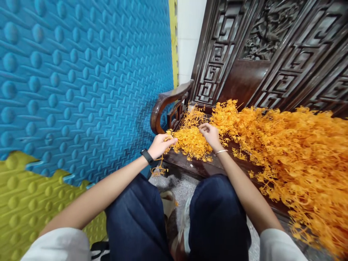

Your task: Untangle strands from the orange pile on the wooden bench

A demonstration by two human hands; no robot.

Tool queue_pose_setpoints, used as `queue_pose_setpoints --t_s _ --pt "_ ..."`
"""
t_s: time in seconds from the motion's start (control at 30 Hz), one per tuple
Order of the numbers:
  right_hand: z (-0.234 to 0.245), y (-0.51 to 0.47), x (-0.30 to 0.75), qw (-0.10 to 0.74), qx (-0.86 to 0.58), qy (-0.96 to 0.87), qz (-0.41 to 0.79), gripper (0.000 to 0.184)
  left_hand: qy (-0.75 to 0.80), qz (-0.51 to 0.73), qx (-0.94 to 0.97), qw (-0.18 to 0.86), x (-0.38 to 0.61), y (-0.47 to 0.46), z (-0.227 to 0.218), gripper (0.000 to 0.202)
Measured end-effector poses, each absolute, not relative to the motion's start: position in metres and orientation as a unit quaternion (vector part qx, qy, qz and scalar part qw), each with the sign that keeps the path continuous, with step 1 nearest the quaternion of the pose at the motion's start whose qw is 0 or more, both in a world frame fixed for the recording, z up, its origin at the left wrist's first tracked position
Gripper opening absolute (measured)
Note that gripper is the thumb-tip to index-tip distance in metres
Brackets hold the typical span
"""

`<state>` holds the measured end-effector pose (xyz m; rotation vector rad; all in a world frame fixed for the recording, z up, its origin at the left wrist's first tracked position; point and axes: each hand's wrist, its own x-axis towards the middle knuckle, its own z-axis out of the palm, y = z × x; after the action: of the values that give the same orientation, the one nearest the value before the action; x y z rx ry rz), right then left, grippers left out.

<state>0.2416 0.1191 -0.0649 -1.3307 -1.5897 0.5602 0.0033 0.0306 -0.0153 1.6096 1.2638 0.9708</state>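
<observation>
A small heap of orange plastic sprigs (191,139) lies on the dark wooden bench seat (201,167) in front of me. My left hand (160,145), with a black watch at the wrist, is closed on a strand of orange sprigs at the heap's left edge; a piece dangles below the seat edge. My right hand (210,134), with a thin bracelet on the wrist, rests on top of the heap with fingers curled into the sprigs. A much larger pile of orange sprigs (293,152) spreads over the seat to the right.
The carved dark wooden bench back (266,54) rises behind the piles, with a curved armrest (165,101) at the left. Blue foam mats (81,79) and a yellow foam mat (27,203) stand at the left. My knees in dark trousers (214,217) are below the seat.
</observation>
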Motion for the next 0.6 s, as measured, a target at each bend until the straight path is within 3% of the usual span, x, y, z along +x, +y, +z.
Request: queue_pose_setpoints --t_s 0.3,0.6 --pt "-0.068 0.116 0.247 0.417 -0.576 -0.669 0.218 0.021 0.474 0.392 0.660 0.431 0.009 0.034 -0.020 0.034" --pt "-0.065 0.116 0.244 0.397 -0.630 -0.649 0.157 0.033 0.436 0.381 0.559 0.593 0.008 0.027 -0.006 0.035"
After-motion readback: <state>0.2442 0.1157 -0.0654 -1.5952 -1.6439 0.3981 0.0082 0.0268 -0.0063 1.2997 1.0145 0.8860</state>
